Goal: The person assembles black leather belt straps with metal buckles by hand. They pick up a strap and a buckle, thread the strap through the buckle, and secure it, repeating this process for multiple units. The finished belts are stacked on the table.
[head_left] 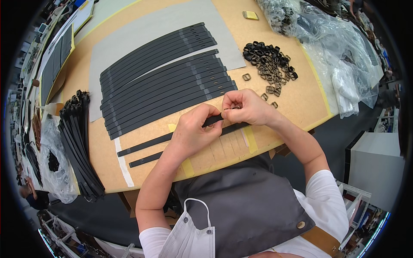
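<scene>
A black strap (146,144) slants up from the white tape strip into my left hand (193,129), whose fingers are closed on it near its right end. My right hand (251,109) pinches at that same end, against the left fingertips. A small metal buckle (236,107) shows between the right fingers; whether the strap passes through it is hidden. Just below lies a second black strap (146,160), partly covered by my left wrist. Beyond my hands, rows of flat black straps (167,86) lie side by side on a grey sheet (129,47), with slots at their right ends.
At the right of the wooden table (284,120) is a pile of bronze and black buckles (271,62), with a few loose ones nearer me. A bundle of black straps (77,142) hangs over the left edge. Clear plastic bags (340,56) cover the far right.
</scene>
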A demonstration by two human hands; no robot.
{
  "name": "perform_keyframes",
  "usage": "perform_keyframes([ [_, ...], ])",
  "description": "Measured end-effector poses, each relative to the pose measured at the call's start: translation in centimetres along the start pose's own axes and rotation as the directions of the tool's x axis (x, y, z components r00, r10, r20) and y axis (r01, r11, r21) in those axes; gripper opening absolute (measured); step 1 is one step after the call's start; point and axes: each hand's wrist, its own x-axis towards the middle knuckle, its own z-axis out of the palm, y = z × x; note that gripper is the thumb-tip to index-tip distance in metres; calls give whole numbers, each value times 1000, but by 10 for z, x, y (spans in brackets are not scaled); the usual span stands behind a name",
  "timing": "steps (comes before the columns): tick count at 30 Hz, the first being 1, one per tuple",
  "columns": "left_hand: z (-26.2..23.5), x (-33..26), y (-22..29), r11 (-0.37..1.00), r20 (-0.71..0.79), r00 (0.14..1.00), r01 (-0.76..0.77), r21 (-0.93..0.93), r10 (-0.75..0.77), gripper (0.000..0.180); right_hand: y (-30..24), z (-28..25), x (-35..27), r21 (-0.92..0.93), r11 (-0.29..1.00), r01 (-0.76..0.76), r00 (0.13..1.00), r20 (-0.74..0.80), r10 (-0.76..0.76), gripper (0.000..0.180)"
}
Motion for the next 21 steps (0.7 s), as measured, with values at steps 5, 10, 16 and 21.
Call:
perform_keyframes([
  [5, 0, 0, 0, 999, -24, 999, -38, 5, 38, 22, -4, -2, 1, 3, 1000, -4, 997, 80, 4, 14],
  [10, -1, -1, 0, 1000, 28, 999, -18, -17, 18, 20, -3, -8, 6, -118, 993, 20, 974, 227, 8, 25],
  [16, -5, -2, 0, 997, 82, 996, -9, -71, 15, 26, -3, -9, 10, -35, 997, 71, 945, 321, -56, 23],
  [21, -9, -4, 5, 970, 170, 985, 68, -232, -28, 41, -8, 7, 8, 198, 980, 8, 954, 291, -66, 11],
])
